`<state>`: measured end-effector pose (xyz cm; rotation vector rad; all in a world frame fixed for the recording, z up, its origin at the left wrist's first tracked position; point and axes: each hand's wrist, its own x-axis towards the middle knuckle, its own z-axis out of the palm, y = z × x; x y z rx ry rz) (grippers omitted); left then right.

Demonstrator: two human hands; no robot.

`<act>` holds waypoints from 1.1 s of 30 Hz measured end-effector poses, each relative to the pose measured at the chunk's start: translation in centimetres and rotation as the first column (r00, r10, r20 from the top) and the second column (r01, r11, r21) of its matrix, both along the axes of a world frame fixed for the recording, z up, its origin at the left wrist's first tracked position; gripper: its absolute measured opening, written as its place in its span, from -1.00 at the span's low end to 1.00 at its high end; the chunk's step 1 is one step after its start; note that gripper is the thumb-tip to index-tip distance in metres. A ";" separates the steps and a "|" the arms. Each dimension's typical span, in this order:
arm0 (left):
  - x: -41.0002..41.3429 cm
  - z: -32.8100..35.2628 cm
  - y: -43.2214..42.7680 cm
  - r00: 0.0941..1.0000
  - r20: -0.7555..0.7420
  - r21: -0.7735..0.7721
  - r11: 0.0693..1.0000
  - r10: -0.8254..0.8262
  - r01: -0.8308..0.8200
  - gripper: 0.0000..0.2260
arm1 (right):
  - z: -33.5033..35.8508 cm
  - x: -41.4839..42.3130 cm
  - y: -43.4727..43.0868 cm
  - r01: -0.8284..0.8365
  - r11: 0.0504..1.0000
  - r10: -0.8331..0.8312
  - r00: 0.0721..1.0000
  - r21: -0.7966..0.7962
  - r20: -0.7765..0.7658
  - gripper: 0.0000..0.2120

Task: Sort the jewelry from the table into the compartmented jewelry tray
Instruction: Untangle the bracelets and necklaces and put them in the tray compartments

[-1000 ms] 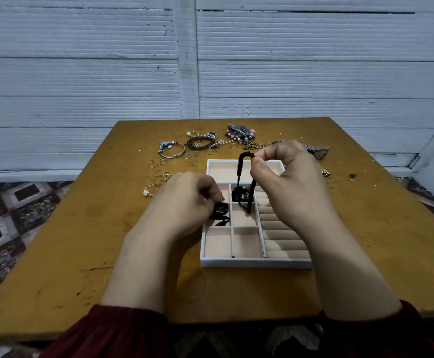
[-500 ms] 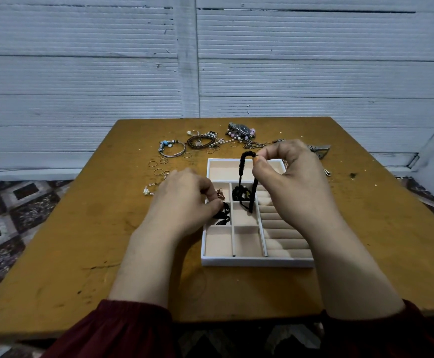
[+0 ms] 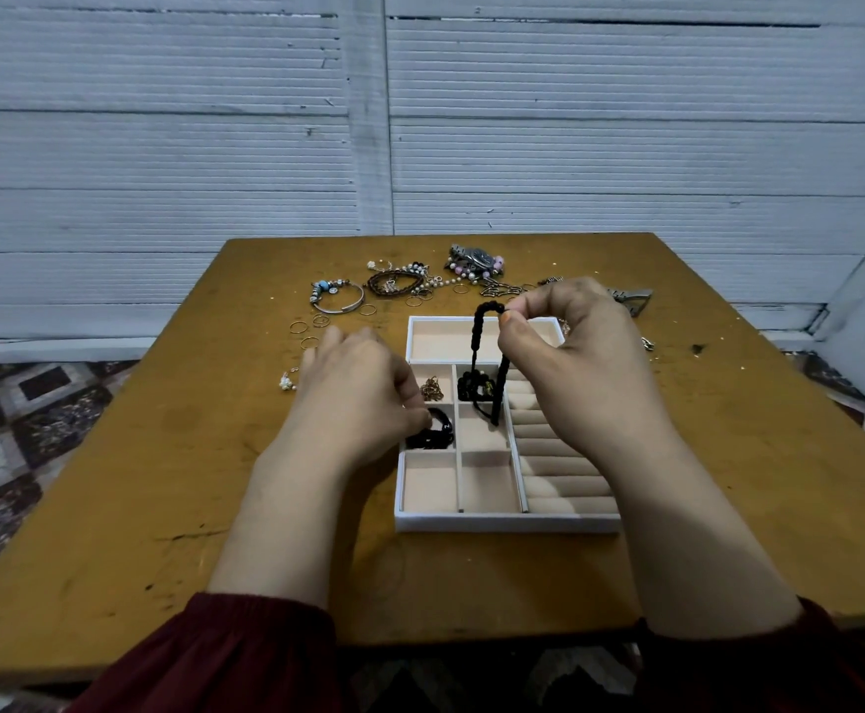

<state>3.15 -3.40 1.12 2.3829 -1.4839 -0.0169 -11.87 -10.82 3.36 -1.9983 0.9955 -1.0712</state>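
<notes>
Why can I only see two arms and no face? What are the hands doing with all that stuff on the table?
The camera sits on the person's head and looks down, so you see only their own arms and red sleeves. On the wooden table lies a white jewelry tray with little boxes inside. The right hand pinches a black beaded string at its top, and it dangles down over the tray. The left hand touches a black bracelet lying in a box on the tray's left side. Another box holds small gold pieces. Farther back, waiting to be sorted, lie a silver bangle, thin rings and a watch.
</notes>
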 end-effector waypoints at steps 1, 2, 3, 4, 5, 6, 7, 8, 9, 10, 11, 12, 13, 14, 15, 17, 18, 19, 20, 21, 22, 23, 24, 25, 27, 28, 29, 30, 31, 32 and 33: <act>-0.1 0.0 -0.1 1.000 0.016 0.005 1.000 0.001 -0.001 -0.87 | 0.0 0.0 0.0 0.000 1.000 0.000 1.000 -0.001 0.000 -0.91; -0.2 0.1 -0.2 1.000 0.030 0.007 1.000 -0.003 0.003 -0.87 | 0.0 0.0 0.0 0.001 1.000 -0.001 1.000 -0.003 0.000 -0.91; -0.3 0.0 -0.2 0.999 0.042 0.009 1.000 -0.008 0.008 -0.87 | 0.1 0.0 0.0 0.002 1.000 -0.002 1.000 -0.004 0.001 -0.91; -0.3 0.0 -0.3 0.999 0.053 0.013 1.000 -0.014 0.013 -0.88 | 0.1 0.0 0.0 0.001 1.000 -0.001 1.000 -0.004 0.004 -0.91; -0.3 0.0 -0.3 0.998 0.059 0.023 1.000 -0.019 0.018 -0.89 | 0.1 0.0 0.1 0.000 1.000 0.000 1.000 -0.002 0.007 -0.92; -0.3 -0.1 -0.2 0.998 0.058 0.038 0.999 -0.023 0.021 -0.89 | 0.1 0.0 0.1 -0.001 1.000 0.001 1.000 0.001 0.009 -0.92; -0.3 0.0 -0.2 0.998 0.051 0.049 0.999 -0.026 0.023 -0.89 | 0.1 0.0 0.1 0.000 1.000 0.000 1.000 0.004 0.010 -0.92; -0.3 0.0 -0.2 0.999 0.037 0.050 0.998 -0.027 0.025 -0.89 | 0.1 0.0 0.1 0.001 1.000 -0.001 1.000 0.006 0.010 -0.92; -0.3 0.0 -0.2 1.000 0.014 0.038 0.999 -0.025 0.025 -0.89 | 0.1 -0.1 0.1 0.001 1.000 -0.001 1.000 0.007 0.011 -0.92; -0.3 0.0 -0.1 1.000 -0.012 0.015 1.000 -0.021 0.021 -0.88 | 0.1 -0.1 0.1 0.000 1.000 -0.001 1.000 0.005 0.013 -0.92; -0.2 0.0 -0.1 0.999 -0.038 -0.011 1.000 -0.017 0.016 -0.88 | 0.1 -0.1 0.1 0.000 1.000 0.000 1.000 0.002 0.014 -0.91; -0.2 0.0 -0.1 0.998 -0.056 -0.032 0.999 -0.016 0.014 -0.88 | 0.2 -0.1 0.0 -0.002 1.000 0.002 1.000 0.000 0.015 -0.91; -0.1 0.0 -0.1 0.998 -0.065 -0.047 0.999 -0.018 0.015 -0.89 | 0.2 -0.1 0.0 -0.004 1.000 0.004 1.000 0.002 0.015 -0.91; 0.0 -0.1 -0.1 0.997 -0.069 -0.060 0.998 -0.022 0.017 -0.89 | 0.2 -0.1 0.0 -0.010 1.000 0.010 1.000 0.005 0.017 -0.91; 0.0 -0.1 -0.1 0.997 -0.074 -0.076 0.997 -0.024 0.018 -0.90 | 0.2 -0.2 0.0 -0.016 1.000 0.016 1.000 0.008 0.016 -0.92; 0.2 -0.4 -0.2 0.996 -0.088 -0.117 0.993 -0.018 0.008 -0.92 | 0.2 -0.4 -0.1 -0.035 0.999 0.035 0.999 0.026 0.003 -0.90; 0.3 -0.5 -0.2 0.995 -0.097 -0.142 0.990 -0.010 -0.004 -0.92 | 0.2 -0.6 -0.2 -0.049 0.998 0.049 0.999 0.046 -0.004 -0.88; 0.4 -0.6 -0.1 0.994 -0.107 -0.169 0.985 -0.002 -0.016 -0.93 | 0.1 -0.7 -0.3 -0.063 0.996 0.064 0.998 0.068 -0.010 -0.87; 0.5 -0.7 -0.1 0.993 -0.119 -0.199 0.980 0.006 -0.030 -0.94 | 0.0 -0.8 -0.4 -0.075 0.994 0.077 0.997 0.084 -0.021 -0.87; 0.6 -0.8 -0.1 0.991 -0.130 -0.227 0.973 0.012 -0.042 -0.94 | -0.1 -0.8 -0.5 -0.081 0.993 0.085 0.995 0.089 -0.041 -0.86; 0.8 -0.9 0.0 0.990 -0.140 -0.248 0.967 0.019 -0.054 -0.94 | -0.2 -0.9 -0.7 -0.085 0.992 0.091 0.993 0.088 -0.068 -0.85; 0.9 -0.9 0.0 0.989 -0.149 -0.260 0.963 0.027 -0.065 -0.93 | -0.4 -0.9 -0.8 -0.088 0.992 0.096 0.991 0.085 -0.098 -0.84; 1.0 -1.0 0.0 0.987 -0.156 -0.265 0.961 0.034 -0.075 -0.93 | -0.6 -0.9 -0.9 -0.092 0.992 0.102 0.987 0.082 -0.126 -0.84; 1.1 -1.1 0.1 0.986 -0.162 -0.267 0.960 0.040 -0.083 -0.94 | -0.8 -0.9 -1.1 -0.095 0.993 0.105 0.983 0.077 -0.148 -0.83; 1.3 -1.2 0.1 0.984 -0.173 -0.275 0.956 0.050 -0.097 -0.95 | -1.2 -0.9 -1.3 -0.091 0.994 0.102 0.979 0.067 -0.175 -0.83; 1.4 -1.2 0.1 0.982 -0.181 -0.285 0.952 0.056 -0.107 -0.95 | -1.4 -0.9 -1.3 -0.089 0.994 0.100 0.978 0.066 -0.185 -0.83; 1.5 -1.3 0.2 0.980 -0.189 -0.300 0.947 0.062 -0.118 -0.94 | -1.5 -0.9 -1.3 -0.089 0.994 0.100 0.975 0.065 -0.199 -0.83; 1.6 -1.3 0.2 0.978 -0.197 -0.314 0.941 0.070 -0.130 -0.93 | -1.5 -0.9 -1.4 -0.092 0.994 0.103 0.970 0.061 -0.218 -0.83; 1.6 -1.3 0.2 0.976 -0.202 -0.324 0.936 0.076 -0.140 -0.93 | -1.5 -0.9 -1.4 -0.098 0.994 0.109 0.964 0.057 -0.241 -0.83; 1.6 -1.3 0.2 0.976 -0.204 -0.328 0.933 0.080 -0.145 -0.93 | -1.5 -0.9 -1.4 -0.104 0.993 0.115 0.957 0.055 -0.265 -0.83; 1.6 -1.3 0.2 0.975 -0.206 -0.326 0.933 0.084 -0.149 -0.93 | -1.4 -0.9 -1.4 -0.109 0.992 0.121 0.950 0.056 -0.288 -0.84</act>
